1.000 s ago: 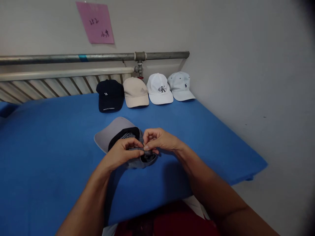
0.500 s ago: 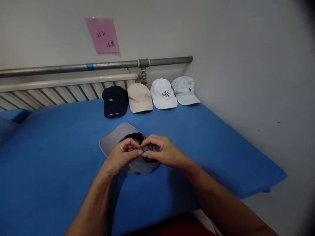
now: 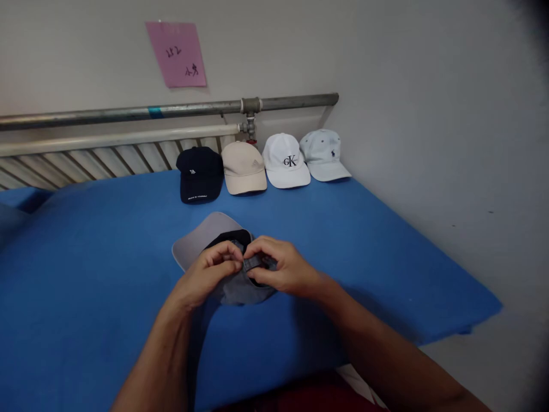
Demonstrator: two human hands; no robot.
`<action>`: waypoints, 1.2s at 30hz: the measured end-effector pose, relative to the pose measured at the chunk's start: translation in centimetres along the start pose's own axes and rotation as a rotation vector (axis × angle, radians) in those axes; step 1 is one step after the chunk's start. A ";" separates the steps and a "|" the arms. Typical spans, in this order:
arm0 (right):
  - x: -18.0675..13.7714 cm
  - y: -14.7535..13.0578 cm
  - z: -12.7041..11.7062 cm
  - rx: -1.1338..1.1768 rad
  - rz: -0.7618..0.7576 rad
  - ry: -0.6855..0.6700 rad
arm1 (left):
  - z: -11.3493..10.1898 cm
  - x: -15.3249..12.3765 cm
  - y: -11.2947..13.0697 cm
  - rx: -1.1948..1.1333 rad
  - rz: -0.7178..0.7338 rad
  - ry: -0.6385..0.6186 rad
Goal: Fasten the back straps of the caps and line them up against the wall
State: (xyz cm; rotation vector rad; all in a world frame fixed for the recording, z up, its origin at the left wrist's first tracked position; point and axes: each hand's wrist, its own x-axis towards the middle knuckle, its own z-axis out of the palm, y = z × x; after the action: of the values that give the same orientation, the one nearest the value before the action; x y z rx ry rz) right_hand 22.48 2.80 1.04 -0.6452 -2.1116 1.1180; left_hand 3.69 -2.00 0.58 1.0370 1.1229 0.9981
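Observation:
A grey baseball cap (image 3: 246, 290) lies on the blue-covered table, tipped so its dark inside shows, with its brim (image 3: 201, 237) pointing up and to the left. At its back opening, my left hand (image 3: 210, 272) pinches the adjustment strap between thumb and fingers. My right hand (image 3: 285, 266) grips the same strap (image 3: 254, 262) just to the right, thumb below and fingers above. The fingertips of both hands nearly meet. They partly hide the strap and its fastening.
Along the back stand a navy cap (image 3: 199, 174), a beige cap (image 3: 243, 167), a white cap (image 3: 286, 161) and a pale blue cap (image 3: 325, 155). Behind them run a metal pipe (image 3: 197, 109) and a radiator (image 3: 124, 159). A wall (image 3: 429, 114) borders the blue table cover (image 3: 107, 257) on the right.
My right thumb and fingers have parted a little, and more of the strap shows between them. The cap has stayed almost in place. The view has shifted slightly.

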 end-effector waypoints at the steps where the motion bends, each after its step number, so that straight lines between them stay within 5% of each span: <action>1: 0.0 0.0 0.1 -0.014 -0.009 -0.004 | 0.0 0.0 0.1 0.022 -0.010 -0.013; 9: -0.1 0.9 0.3 -0.066 -0.109 -0.011 | 0.2 -0.2 0.5 0.027 -0.063 -0.046; 22: -0.2 0.4 0.0 -0.086 -0.032 -0.031 | -0.5 -0.3 0.4 -0.030 -0.010 -0.066; 30: -0.4 0.4 0.3 -0.010 -0.129 -0.104 | -0.1 -0.2 0.9 0.126 -0.091 -0.144; 36: -0.2 -0.1 -1.1 0.117 -0.001 0.051 | -0.7 -0.8 0.9 0.071 -0.039 -0.152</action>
State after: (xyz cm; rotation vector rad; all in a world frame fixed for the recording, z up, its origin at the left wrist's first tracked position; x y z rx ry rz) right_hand 23.40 3.25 1.52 -0.6109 -1.9876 1.2021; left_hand 2.78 -2.43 1.53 1.1242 1.0553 0.8390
